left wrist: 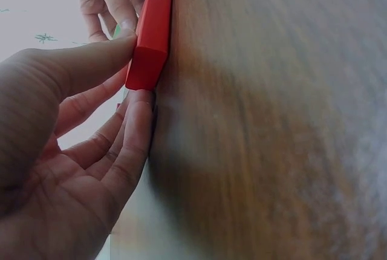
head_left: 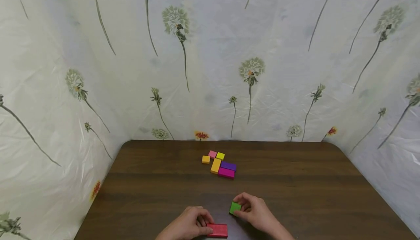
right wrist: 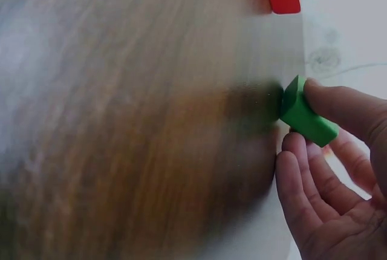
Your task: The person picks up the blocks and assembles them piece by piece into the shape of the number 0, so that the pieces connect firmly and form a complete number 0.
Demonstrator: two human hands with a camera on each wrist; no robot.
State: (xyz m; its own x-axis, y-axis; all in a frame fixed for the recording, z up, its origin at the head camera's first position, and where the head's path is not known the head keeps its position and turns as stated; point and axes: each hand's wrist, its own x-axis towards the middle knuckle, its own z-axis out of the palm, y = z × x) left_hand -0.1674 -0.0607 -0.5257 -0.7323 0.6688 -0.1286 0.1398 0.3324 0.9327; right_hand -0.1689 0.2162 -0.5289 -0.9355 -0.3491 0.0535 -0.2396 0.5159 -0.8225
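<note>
A red rectangular block (head_left: 218,230) lies near the table's front edge, and my left hand (head_left: 191,222) grips its left end between thumb and fingers. The left wrist view shows the thumb on one face of the red block (left wrist: 151,36) and fingertips at its near end. To the right and a little farther off, my right hand (head_left: 257,212) pinches a small green block (head_left: 234,208). In the right wrist view the green block (right wrist: 307,115) is tilted, one edge at or close to the tabletop, with the thumb on its upper side.
Farther back on the brown table (head_left: 295,174) is a loose group of blocks: a pink one (head_left: 212,154), a yellow one (head_left: 220,156), a small orange one (head_left: 205,159), a longer orange one (head_left: 215,166), a purple one (head_left: 228,165) and a magenta one (head_left: 226,173). A flower-print curtain (head_left: 210,50) surrounds the table.
</note>
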